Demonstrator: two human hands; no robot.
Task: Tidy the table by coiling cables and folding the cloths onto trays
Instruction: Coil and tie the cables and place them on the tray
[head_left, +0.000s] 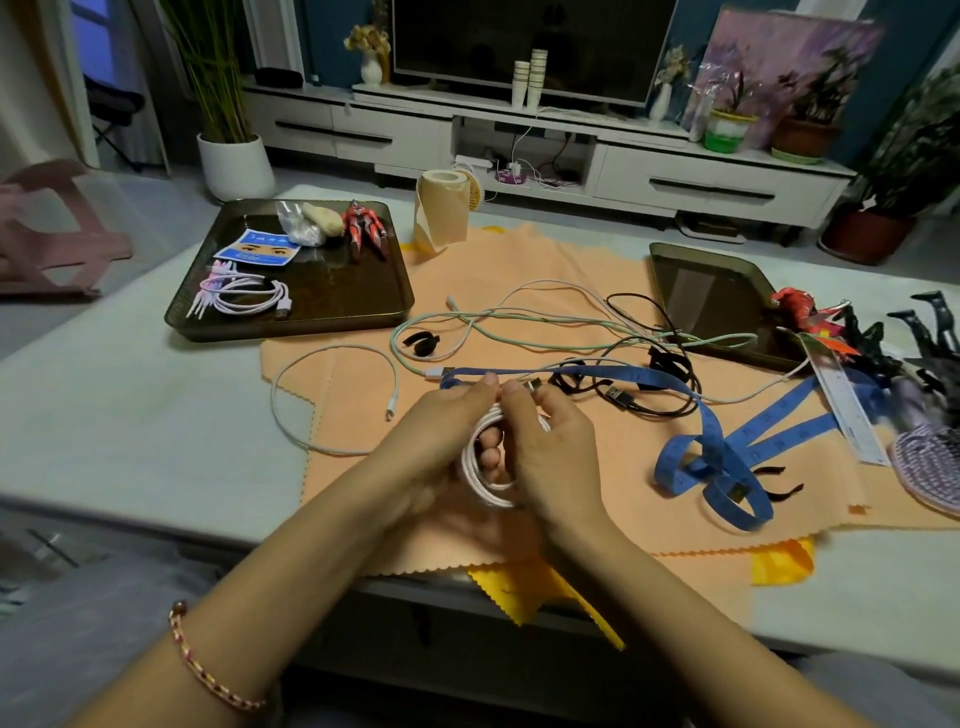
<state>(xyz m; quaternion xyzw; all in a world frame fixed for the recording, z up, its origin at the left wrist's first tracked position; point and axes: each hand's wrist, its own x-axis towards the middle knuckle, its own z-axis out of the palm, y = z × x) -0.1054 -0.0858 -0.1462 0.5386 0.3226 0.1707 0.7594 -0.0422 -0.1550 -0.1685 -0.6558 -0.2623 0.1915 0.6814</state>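
My left hand and my right hand together hold a coiled white cable above the orange cloth; my fingers pass through the coil. My right hand pinches the cable's plug end at the top. Loose on the cloth lie another white cable, a pale green cable, a black cable and a blue measuring tape. The left tray holds a coiled white cable. The right tray stands partly under toys.
A yellow cloth sticks out under the orange one at the table's front edge. A paper roll stands behind the cloth. Toy figures, a ruler and a knitted mat crowd the right side. Black straps lie among the cables.
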